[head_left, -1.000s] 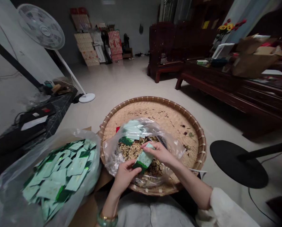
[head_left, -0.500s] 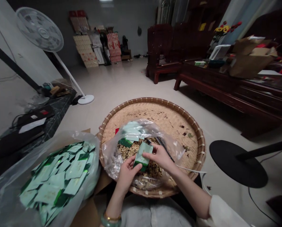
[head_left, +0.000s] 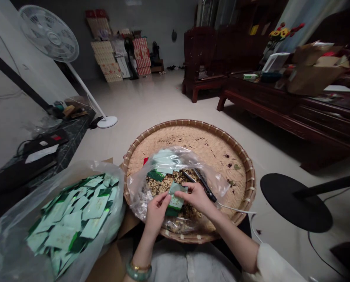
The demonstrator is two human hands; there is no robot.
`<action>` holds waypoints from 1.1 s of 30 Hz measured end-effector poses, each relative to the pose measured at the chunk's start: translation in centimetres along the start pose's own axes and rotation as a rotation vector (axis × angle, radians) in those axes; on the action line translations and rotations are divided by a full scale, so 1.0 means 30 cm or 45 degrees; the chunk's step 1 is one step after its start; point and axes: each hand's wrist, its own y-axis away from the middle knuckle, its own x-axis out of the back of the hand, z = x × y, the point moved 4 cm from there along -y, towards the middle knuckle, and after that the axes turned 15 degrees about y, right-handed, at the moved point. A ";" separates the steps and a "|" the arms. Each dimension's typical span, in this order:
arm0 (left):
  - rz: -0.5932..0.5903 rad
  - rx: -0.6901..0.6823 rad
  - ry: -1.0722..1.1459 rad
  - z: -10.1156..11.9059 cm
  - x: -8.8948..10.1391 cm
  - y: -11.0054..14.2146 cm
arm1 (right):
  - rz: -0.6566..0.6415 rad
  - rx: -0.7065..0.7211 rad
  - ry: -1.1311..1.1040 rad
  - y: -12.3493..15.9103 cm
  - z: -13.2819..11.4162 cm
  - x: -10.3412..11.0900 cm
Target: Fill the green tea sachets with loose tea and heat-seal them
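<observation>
Far left, a white pedestal fan stands near a black stone counter. Next in, a big clear poly bag sits in a cardboard box, packed w/ flat mint-green sachets w/ dark-green ends.

Centre: a round bamboo tray on the floor, dark leaf bits scattered on its weave. In it, a 2nd clear bag lies open around a heap of crumbled dried leaves, prob. tea.

L hand, jade bangle on wrist, has fingers pressed together, tips against the left edge of one green-and-white sachet. That sachet sits between both hands, just above the heap, long axis near upright in view, top leaning right, dark end down. R hand comes in from the right, fingers curled, pinching the upper right corner; it's nearer the top end, L hand nearer the lower part. Neither hand spread.

Just right of the sachet, black-handled scissors lie on the bag, blades pointing left. Further right, a white cord runs off the tray. Far right: round black stand base, w/ a dark wood table behind.
</observation>
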 end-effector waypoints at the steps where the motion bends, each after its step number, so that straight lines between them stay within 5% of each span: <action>1: 0.026 -0.053 0.008 0.005 0.003 0.000 | 0.033 0.035 0.072 0.002 -0.009 0.001; 5: 0.104 -0.266 -0.050 0.022 0.008 0.002 | 0.155 0.136 0.237 0.012 -0.039 0.001; 14: -0.034 -0.269 -0.074 0.027 -0.011 0.006 | 0.143 0.080 0.132 0.013 -0.004 -0.011; 19: -0.007 -0.092 0.173 -0.002 -0.005 0.006 | 0.150 -0.106 -0.045 0.002 0.027 -0.008; 25: 0.011 0.173 0.261 -0.004 -0.021 -0.003 | -0.001 -0.077 -0.144 0.002 0.011 -0.029; 33: 0.075 -0.009 0.296 -0.003 -0.001 0.002 | 0.084 0.104 -0.072 0.033 0.014 -0.043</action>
